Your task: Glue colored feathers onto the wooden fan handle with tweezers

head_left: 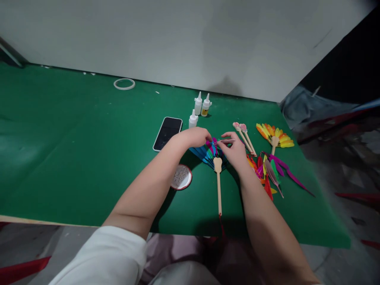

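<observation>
A fan with blue, purple and green feathers and a wooden handle lies on the green table, a red cord at the handle's lower end. My left hand is over the upper left of the feathers, its fingers bent down and partly hidden. My right hand is at the upper right of the fan, its fingers closed on thin pinkish tweezers whose tip points left among the feathers. Under my left forearm sits a round dish of small pale pieces.
Behind my hands stand white glue bottles and a phone. To the right lie two wooden sticks, a yellow-orange fan and loose feathers. A white ring lies near the wall.
</observation>
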`<state>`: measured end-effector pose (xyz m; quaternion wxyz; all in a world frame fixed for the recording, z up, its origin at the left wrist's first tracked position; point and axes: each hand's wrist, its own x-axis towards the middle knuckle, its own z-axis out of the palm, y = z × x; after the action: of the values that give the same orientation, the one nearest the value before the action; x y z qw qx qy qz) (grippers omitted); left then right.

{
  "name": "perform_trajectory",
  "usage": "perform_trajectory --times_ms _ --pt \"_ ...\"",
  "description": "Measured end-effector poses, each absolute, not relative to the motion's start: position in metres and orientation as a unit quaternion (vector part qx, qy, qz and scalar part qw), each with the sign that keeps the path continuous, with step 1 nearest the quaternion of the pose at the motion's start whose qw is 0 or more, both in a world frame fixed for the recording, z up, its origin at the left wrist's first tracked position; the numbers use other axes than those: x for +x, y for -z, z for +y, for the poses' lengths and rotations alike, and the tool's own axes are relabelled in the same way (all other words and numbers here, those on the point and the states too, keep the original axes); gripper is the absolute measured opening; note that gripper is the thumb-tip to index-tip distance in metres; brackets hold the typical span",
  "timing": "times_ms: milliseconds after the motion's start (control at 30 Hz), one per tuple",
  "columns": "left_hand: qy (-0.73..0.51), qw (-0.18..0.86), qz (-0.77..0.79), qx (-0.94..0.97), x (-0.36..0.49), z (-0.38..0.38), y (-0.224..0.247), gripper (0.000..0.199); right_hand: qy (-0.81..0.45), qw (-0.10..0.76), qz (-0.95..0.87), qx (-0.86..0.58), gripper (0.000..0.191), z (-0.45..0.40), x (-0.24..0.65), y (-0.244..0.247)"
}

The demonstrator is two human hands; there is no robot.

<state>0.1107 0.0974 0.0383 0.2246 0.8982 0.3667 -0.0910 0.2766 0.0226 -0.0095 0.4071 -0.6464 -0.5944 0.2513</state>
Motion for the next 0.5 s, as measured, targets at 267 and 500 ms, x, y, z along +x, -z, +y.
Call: perform_trajectory --times_ms 267,500 --pt "0.092 0.238 0.339 0.905 0.1146 0.0956 -0.0363 0.044 -0.264 0.408 -0.598 -0.637 0.026 0.0246 0.2779 0.014" --pt "0.096 0.247 0.337 0.904 0.1162 0.0957 -0.0353 0.042 -0.263 0.399 -0.599 -0.642 0.025 0.0252 0.2782 0.0162"
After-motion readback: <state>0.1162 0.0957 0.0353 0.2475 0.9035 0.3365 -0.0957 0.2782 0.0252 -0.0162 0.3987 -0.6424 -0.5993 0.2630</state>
